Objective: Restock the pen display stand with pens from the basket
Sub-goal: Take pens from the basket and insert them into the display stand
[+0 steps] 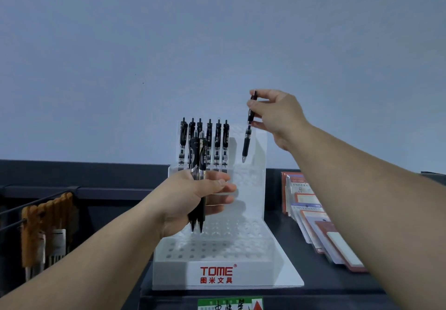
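The right hand (275, 116) pinches one pen (248, 129) near its top, tip-down and nearly upright just right of the stand's (251, 249) back-row pens (205, 141), while the left hand (193, 198) grips two spare pens (198, 189) lower down.

Dark shelf (325, 282) carries white pen display stand (169, 273) at centre; fanned stack of notebooks (306, 203) lies to its right.

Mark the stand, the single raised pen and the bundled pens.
stand (253, 273): head view, front panel.
single pen (246, 144): head view, dark grip.
bundled pens (202, 153): head view, upper barrel.
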